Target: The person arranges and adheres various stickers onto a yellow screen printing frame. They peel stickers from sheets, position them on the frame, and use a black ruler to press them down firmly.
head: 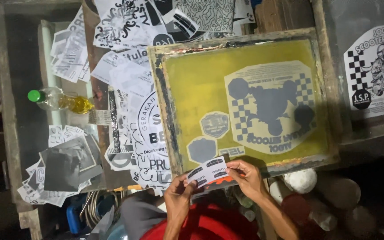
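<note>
**A:** What sits at the far left of the frame?

**B:** A dark wooden tray (5,111) holds loose black-and-white printed sheets. A clear plastic bottle (61,101) with a green cap lies on its side among them, left of centre, with yellow liquid inside. Below it, in the lower left, a pile of dark film prints (65,166) overlaps more paper.

**A:** And moving toward the middle?

**B:** More printed sheets (132,84) spread from the top centre down to the lower centre. Just right of them lies a wooden-framed printing screen (192,89) with a yellow mesh, slightly tilted, carrying grey-blue shapes and a checkered emblem.

**A:** Where are your hands?

**B:** Both are at the bottom centre, below the screen's lower edge. Your left hand (178,195) pinches the left end of a small white sticker strip (207,171) between thumb and fingers. Your right hand (245,175) pinches its right end, fingers curled over the top. The strip overlaps the screen's lower frame and shows dark curved shapes.

**A:** And the right side?

**B:** Pale round lids (301,180) sit in the lower right, dim and hard to make out. A black-and-white scooter poster (376,75) lies at the upper right edge.
</note>
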